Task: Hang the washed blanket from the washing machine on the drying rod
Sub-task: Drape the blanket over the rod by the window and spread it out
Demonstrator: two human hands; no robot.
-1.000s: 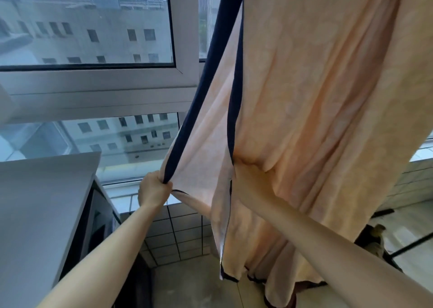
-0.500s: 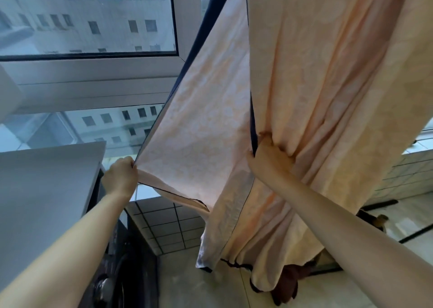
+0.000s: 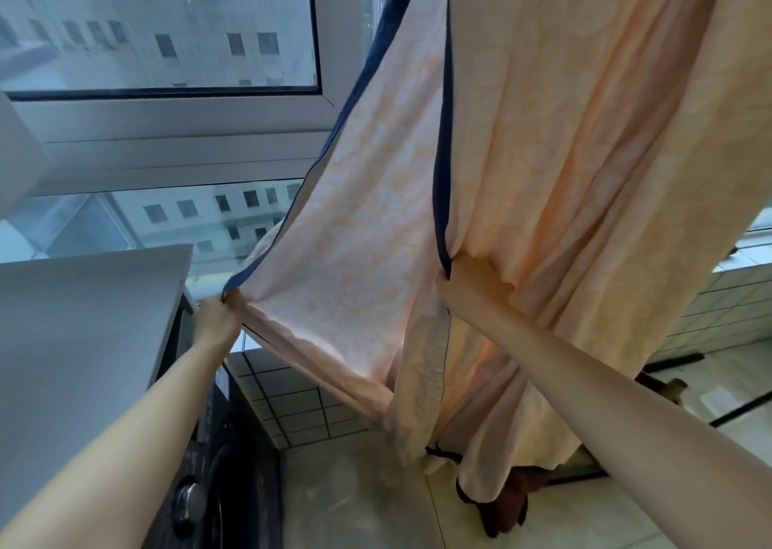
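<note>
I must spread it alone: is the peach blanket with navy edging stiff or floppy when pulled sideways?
Probably floppy: the peach blanket with navy edging gathers into soft pleats where the right hand grips it. It likely flattens under tension, as the panel pulled by the left hand suggests.

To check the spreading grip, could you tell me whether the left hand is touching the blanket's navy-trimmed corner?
Touching. The head view shows the left hand gripping the blanket at its navy-edged corner, cloth fanning taut from it.

Blanket [image 3: 585, 151] top beyond upper edge
</note>
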